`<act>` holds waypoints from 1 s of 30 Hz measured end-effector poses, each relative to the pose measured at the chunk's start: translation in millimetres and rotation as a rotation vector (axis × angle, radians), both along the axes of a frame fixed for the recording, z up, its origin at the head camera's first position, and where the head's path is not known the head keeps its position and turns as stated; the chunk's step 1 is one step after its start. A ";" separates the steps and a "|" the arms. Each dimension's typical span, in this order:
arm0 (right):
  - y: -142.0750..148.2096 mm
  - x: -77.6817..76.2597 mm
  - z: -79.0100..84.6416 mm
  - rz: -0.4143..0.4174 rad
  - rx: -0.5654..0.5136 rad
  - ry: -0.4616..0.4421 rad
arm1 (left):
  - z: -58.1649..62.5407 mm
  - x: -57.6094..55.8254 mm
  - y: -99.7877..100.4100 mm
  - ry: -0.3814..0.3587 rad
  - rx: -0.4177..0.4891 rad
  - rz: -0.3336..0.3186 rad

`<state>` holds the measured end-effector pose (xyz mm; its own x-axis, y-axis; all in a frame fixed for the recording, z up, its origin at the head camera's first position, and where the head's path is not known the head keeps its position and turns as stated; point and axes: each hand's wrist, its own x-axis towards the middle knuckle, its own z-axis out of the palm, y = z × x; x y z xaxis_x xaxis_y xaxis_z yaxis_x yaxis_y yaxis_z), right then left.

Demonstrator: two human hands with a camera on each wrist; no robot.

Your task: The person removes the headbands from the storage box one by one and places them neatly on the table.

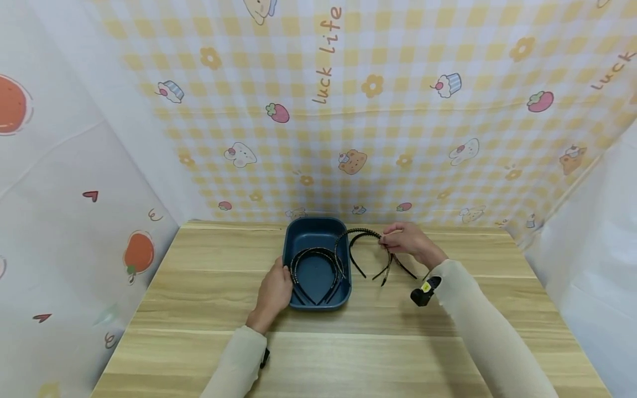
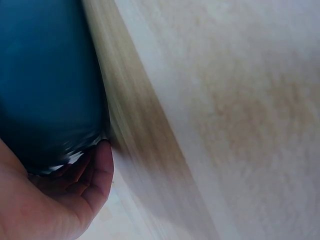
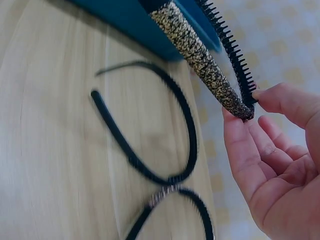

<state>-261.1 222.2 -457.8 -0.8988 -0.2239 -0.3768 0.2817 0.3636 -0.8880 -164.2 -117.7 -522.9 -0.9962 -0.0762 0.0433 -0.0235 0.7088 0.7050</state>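
Near the far edge of the table (image 1: 388, 365), the right hand (image 1: 407, 243) pinches a headband (image 3: 201, 65) best lowered without snagging into the bin (image 1: 309, 236) that the left hand (image 1: 275, 287) grips.

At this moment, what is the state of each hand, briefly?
Left hand: holding the side of the blue bin.
Right hand: closed, pinching a glittery headband.

The yellow-checked cloth (image 1: 298, 132) bears the brown words "luck life" (image 1: 327, 51) and, farther right, "luck" (image 1: 614, 71).
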 end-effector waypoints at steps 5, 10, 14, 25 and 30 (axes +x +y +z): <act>20.2 -1.2 -3.0 -0.028 0.021 0.009 | 1.0 0.4 0.2 0.003 -0.003 0.004; 40.7 -1.9 -4.6 -0.051 0.039 0.002 | 1.1 0.3 0.1 0.011 0.003 -0.002; 57.3 -0.9 -5.5 -0.072 0.035 0.000 | 0.3 -0.1 -0.3 0.008 0.000 -0.008; 95.7 4.3 -5.6 -0.092 0.037 -0.010 | 0.3 0.4 -0.3 -0.003 0.010 -0.003; 111.0 6.5 -6.3 -0.105 0.042 -0.003 | 0.7 -0.6 -0.6 -0.004 0.015 -0.011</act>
<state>-254.5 333.2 -464.0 -0.9154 -0.1125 -0.3866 0.3227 0.3691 -0.8716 -164.8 -118.3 -522.2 -0.9971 -0.0653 0.0386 -0.0181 0.6987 0.7152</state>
